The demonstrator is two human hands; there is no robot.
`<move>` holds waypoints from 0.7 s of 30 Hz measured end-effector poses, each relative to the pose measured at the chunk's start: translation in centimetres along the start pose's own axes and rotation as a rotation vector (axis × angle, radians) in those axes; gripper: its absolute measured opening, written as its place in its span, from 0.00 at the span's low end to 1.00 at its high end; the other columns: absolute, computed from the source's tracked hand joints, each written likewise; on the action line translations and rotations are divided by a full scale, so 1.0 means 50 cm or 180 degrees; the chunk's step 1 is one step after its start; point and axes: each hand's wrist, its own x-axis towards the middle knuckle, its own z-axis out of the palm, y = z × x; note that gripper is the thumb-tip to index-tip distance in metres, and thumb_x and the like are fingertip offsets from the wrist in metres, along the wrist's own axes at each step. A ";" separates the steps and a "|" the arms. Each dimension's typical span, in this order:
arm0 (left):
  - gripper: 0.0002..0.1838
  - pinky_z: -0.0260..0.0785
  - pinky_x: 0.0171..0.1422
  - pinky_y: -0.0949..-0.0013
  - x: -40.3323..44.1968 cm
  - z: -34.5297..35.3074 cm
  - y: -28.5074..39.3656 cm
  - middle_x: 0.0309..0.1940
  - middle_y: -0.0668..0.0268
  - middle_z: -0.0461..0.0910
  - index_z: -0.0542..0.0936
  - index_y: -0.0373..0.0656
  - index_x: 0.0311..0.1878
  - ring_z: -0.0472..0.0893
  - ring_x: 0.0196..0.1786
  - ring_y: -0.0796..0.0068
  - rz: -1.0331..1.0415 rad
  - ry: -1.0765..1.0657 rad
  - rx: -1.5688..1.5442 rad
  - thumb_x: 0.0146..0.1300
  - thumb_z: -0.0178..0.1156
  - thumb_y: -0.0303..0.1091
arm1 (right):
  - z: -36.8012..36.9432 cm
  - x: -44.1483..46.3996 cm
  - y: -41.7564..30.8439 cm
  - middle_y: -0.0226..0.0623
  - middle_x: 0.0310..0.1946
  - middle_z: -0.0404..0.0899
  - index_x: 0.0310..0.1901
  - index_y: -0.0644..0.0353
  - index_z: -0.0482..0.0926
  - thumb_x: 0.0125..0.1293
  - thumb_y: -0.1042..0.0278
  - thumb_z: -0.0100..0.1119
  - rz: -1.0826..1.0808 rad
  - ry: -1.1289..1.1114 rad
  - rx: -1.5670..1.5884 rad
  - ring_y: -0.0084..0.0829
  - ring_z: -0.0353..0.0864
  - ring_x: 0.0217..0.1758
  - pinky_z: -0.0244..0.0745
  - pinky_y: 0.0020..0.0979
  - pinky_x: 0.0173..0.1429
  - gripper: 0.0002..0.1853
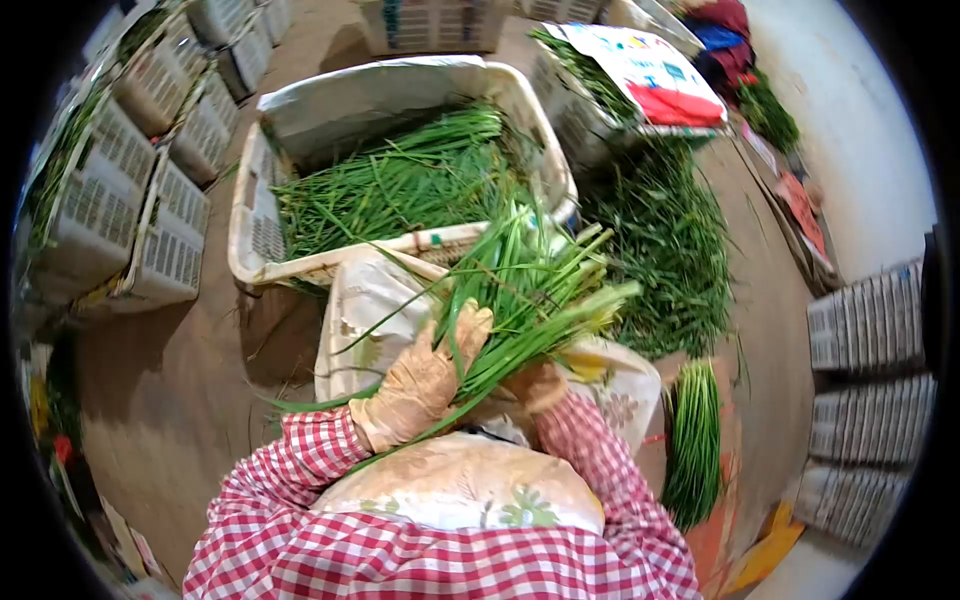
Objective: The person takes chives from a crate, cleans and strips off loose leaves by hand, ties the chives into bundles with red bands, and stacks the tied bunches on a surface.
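Note:
A loose bunch of long green stalks (530, 300) lies over my lap, its pale ends pointing right. My left hand (425, 375), in a tan glove, is wrapped round the leafy part of the bunch. Under the stalks to the right is my right hand (537, 384), also gloved; its fingers are hidden beneath them. In front of my knees stands a white plastic crate (243, 235) holding more green stalks (400, 180). A patterned cloth (370, 305) covers my legs.
A leafy green heap (665, 250) lies on the floor at right, with a neat bundle (693, 440) nearer me. Behind the heap, a filled crate (570, 100) carries a printed bag (640, 65). Crates (175, 235) stand at left; stacked crates (865, 320) stand far right.

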 end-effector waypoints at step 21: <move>0.34 0.69 0.44 0.74 -0.142 0.141 -0.227 0.44 0.64 0.74 0.64 0.42 0.67 0.73 0.40 0.79 -0.1800 0.0479 -0.4993 0.64 0.51 0.54 | -0.056 0.127 -0.092 0.34 0.41 0.77 0.63 0.62 0.66 0.72 0.48 0.44 -0.0384 -0.0360 0.1035 0.36 0.76 0.47 0.73 0.43 0.52 0.27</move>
